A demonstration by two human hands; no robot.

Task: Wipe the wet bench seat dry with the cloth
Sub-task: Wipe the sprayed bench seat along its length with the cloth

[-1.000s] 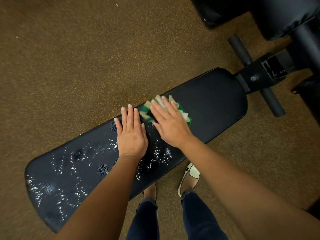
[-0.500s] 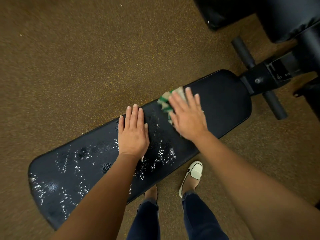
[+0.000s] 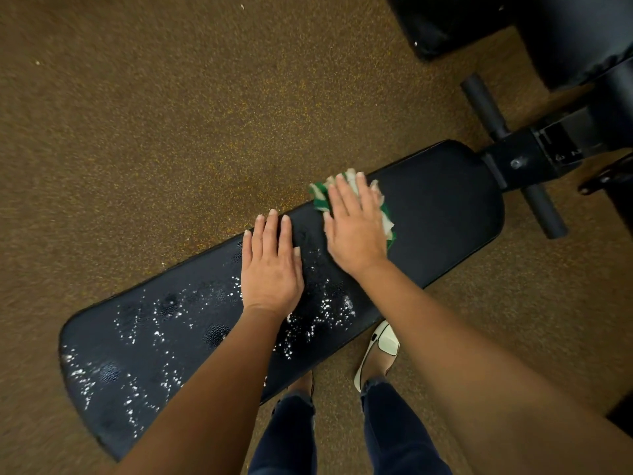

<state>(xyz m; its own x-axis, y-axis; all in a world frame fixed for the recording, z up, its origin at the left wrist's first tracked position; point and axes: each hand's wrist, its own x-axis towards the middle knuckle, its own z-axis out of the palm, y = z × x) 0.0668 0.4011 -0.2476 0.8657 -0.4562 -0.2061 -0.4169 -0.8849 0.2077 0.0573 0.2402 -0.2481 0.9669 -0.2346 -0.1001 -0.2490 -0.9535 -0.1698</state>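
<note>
A long black padded bench seat (image 3: 445,214) runs diagonally from lower left to upper right. Its left half is covered in shiny water droplets (image 3: 144,337); the right end looks dry. My right hand (image 3: 354,231) lies flat, pressing a green and white cloth (image 3: 387,217) onto the seat near its far edge. Most of the cloth is hidden under the palm. My left hand (image 3: 270,265) rests flat on the seat just left of the right hand, fingers spread, holding nothing.
The bench's black metal frame (image 3: 524,156) with two round foot bars (image 3: 544,214) joins the seat's right end. More black padded equipment (image 3: 565,32) stands at the top right. My legs and a white shoe (image 3: 383,347) are against the near side. Brown speckled floor (image 3: 171,132) surrounds it.
My right hand slid the cloth rightwards along the seat and then up to the far edge. The left hand stayed planted in place.
</note>
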